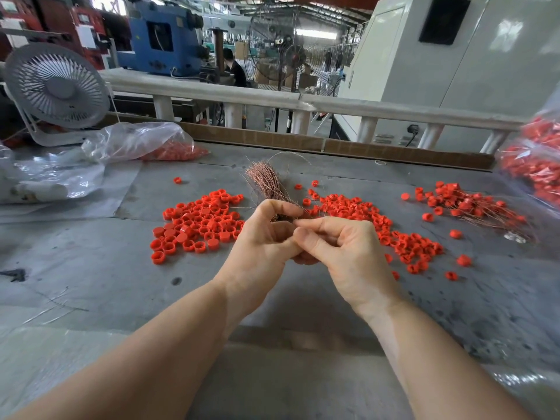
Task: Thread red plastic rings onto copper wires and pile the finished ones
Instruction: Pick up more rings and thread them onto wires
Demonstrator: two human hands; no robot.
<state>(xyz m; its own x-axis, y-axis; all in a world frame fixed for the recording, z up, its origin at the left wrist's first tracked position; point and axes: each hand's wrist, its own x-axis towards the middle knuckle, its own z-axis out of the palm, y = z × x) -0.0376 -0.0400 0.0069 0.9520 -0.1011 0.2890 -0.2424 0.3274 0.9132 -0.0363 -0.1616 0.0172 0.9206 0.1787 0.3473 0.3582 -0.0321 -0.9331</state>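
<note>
My left hand [263, 237] grips a bundle of copper wires [266, 180] that fans upward from my fist above the grey table [91, 268]. My right hand [339, 247] meets it at the centre, thumb and forefinger pinching thin wire ends near the bundle's base. Loose red plastic rings [200, 222] lie in a patch left of my hands, and another patch of red rings [394, 234] spreads to the right. A pile of finished rings on wires [472, 204] lies at the far right of the table.
A clear bag of red rings [151, 147] lies at the back left beside a white desk fan [57, 86]. Another full bag [533, 159] stands at the right edge. A white railing [272, 98] and a cardboard strip border the table's far side.
</note>
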